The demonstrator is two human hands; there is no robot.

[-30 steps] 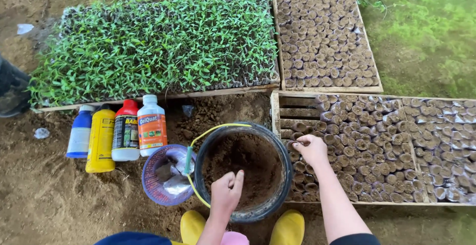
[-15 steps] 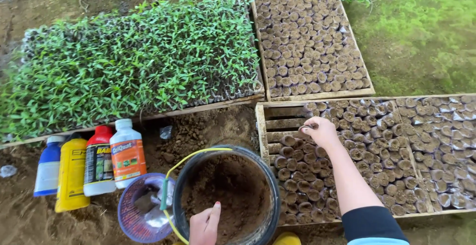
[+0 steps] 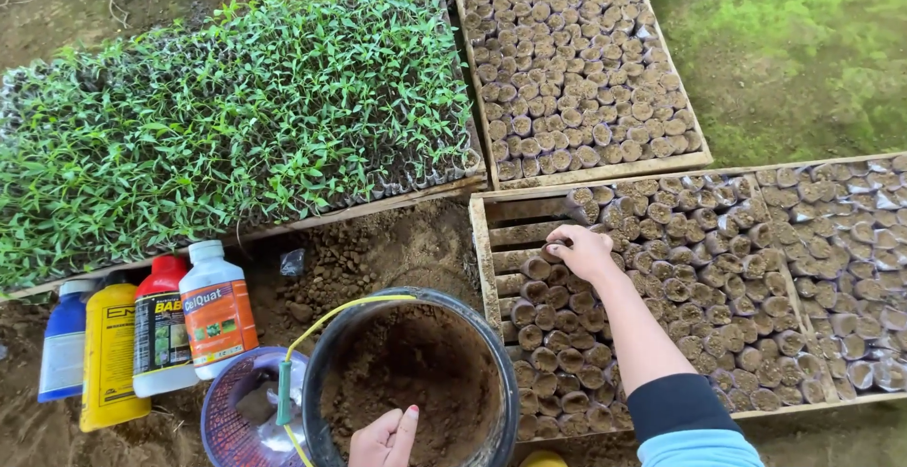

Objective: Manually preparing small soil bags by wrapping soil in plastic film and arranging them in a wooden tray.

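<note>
Step in hand, as I read it: filling and racking small soil pots.

- Right hand [image 3: 578, 252], centre-right of frame, is down on the near wooden crate [image 3: 484, 240], fingers curled over one soil-filled pot [image 3: 535, 266] at the open upper-left corner of that crate. It looks like a loose pinch, but the fingertips are hidden, so I can't tell whether it's gripping the pot or only pressing on it.
- Left hand [image 3: 385, 439], bottom centre, is inside the black bucket [image 3: 404, 373] and resting on the soil. Fingers are together and half closed; I can't tell if it holds any soil.
- The bucket has a yellow handle and stands on bare ground just left of the crate.
- A purple basket [image 3: 227, 415] touches the bucket's left side.
- Four bottles [image 3: 142, 335] stand in a row at lower left.
- A seedling tray [image 3: 236, 118] fills the upper left.
- A second crate [image 3: 576, 70] of filled pots sits at top centre.

Status: the near crate is mostly packed. The bare slats at its upper-left corner are the only gap.

Next move calls for seating pots upright and snug against their neighbours in that gap, with soil scooped from the bucket.
</note>
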